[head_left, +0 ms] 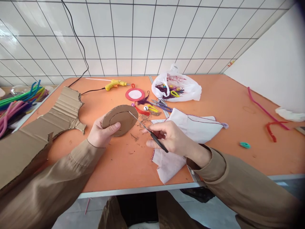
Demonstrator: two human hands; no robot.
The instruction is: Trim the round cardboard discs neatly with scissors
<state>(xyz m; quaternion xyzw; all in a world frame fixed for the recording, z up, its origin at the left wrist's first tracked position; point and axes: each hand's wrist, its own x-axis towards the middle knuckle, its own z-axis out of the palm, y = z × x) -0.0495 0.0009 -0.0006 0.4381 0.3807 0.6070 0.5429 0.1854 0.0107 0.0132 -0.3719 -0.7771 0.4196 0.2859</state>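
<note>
My left hand (105, 131) grips a round cardboard disc (124, 122) by its left edge, thumb on top, holding it tilted above the orange table. A dark circular line runs inside the disc's rim. Between the fingers of my right hand (171, 135) is a slim craft knife (158, 141) with a black handle. Its thin metal tip touches the disc near that line, at the upper right. White stitched fabric (193, 125) lies under and beyond my right hand. Brown scraps (134, 137) are scattered on the table between my hands.
A large torn cardboard sheet (45, 124) covers the left side. At the back lie a yellow glue gun (115, 84), a red-rimmed disc (134, 94), purple scissors (164, 106) and a white plastic bag (188, 89) of threads. Pipe cleaners (14, 109) are at far left.
</note>
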